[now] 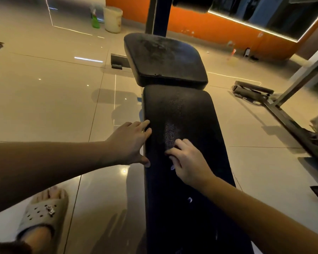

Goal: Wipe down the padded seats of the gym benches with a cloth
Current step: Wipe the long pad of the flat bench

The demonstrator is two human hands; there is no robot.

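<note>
Long pad [187, 110], black, cracked mid-surface; dusty rounded seat pad [165, 59] at twelve o'clock. Left hand [130, 142], fingers straight, presses the long pad's nine-o'clock edge. Right hand [188, 162] curls; its hold is unclear.

Long black padded vinyl bench [191, 110] w/ pale cracked patch; square black seat pad [163, 57] smudged grey. Glossy beige tiled floor [53, 88], orange wall [191, 21]. Green spray bottle [95, 21], cream plastic bucket [112, 19], beige perforated slipper [42, 215].
</note>
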